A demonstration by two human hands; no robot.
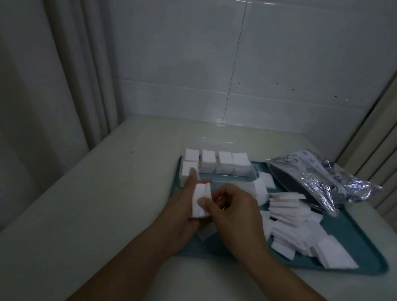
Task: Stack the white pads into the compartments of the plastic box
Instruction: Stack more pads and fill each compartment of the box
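A small stack of white pads [200, 201] is held upright above the near left part of the tray [369, 266], pinched between the left hand [186, 208] and the right hand [233, 210]. The clear plastic box [217, 165] is set at the far left corner of the tray, its far compartments filled with upright stacks of pads, and two more stacks are seen at its left end. A loose heap of pads [303, 228] is spread over the right half of the tray, some flat, some overlapping, reaching toward the near right edge
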